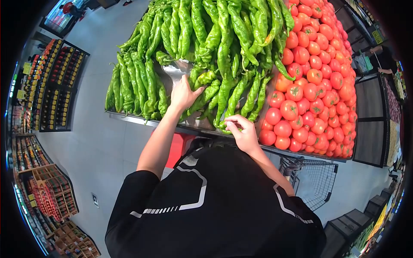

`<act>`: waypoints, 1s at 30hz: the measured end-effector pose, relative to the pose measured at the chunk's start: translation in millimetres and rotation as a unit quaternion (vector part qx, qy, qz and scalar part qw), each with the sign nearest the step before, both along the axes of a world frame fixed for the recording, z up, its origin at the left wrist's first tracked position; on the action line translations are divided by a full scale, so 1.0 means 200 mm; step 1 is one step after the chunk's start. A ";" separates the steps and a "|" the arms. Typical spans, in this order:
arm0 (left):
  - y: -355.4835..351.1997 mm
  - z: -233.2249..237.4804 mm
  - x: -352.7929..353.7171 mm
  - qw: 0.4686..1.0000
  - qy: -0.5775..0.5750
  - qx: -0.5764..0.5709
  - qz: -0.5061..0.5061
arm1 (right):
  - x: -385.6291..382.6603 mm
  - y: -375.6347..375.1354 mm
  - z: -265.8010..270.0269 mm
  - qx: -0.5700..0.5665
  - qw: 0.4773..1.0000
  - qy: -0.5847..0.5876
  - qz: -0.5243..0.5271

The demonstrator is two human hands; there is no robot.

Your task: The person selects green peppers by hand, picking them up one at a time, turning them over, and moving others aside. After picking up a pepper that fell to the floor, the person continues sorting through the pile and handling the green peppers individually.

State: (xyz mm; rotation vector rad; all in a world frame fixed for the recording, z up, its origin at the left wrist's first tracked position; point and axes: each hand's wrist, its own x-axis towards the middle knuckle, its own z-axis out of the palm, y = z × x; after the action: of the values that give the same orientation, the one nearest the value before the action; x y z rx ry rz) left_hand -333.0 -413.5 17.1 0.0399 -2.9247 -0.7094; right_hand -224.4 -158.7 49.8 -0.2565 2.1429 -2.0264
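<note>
Black shirt cloth (215,215) with pale grey stripes lies nearest, and two bare forearms stretch forward from its sleeves over the front edge of a display surface (133,118). Nearer of the two, the right hand (243,132) is bent beside the lower end of a green pepper, its thumb close to the curled fingers; whether they pinch anything, I cannot tell. Farther in, the left hand (184,93) reaches among the peppers by a patch of bare metal (174,72), thumb spread away from its fingers.

Long green peppers (185,30) lie around both hands, in rows at the left and heaped higher toward the back. Just to their right, red tomatoes (316,94) form a broad pile. Below the surface, a red object (175,150) shows beside the left forearm, and a wire shopping cart (316,178) stands at the right on the grey floor (99,150). Well apart, shelves (64,86) packed with goods stand at the far left.
</note>
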 end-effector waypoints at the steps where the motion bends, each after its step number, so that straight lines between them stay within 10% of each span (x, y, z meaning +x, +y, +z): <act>1: 0.01 0.01 -0.02 1.000 -0.002 -0.001 -0.003 | 0.01 0.01 -0.01 -0.001 1.000 -0.002 -0.003; 12: -0.12 0.35 -0.15 0.970 -0.184 0.069 -0.140 | -0.02 0.06 -0.09 0.022 0.998 -0.061 0.006; 18: -0.28 0.23 -0.24 0.838 -0.365 0.339 -0.223 | 0.00 -0.02 -0.15 0.040 0.994 -0.074 0.065; 23: -0.28 0.41 -0.18 0.822 -0.409 0.299 -0.262 | -0.14 -0.11 -0.22 0.041 0.975 -0.107 0.192; 30: -0.18 0.34 0.07 0.907 -0.304 0.134 -0.257 | -0.36 -0.17 -0.16 -0.177 0.940 -0.281 0.077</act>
State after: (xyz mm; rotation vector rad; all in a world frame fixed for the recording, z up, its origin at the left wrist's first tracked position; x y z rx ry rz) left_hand -318.5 -449.9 85.8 -0.6155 -3.4197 -1.3977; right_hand -295.6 -193.4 17.3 0.1031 1.3759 -2.0606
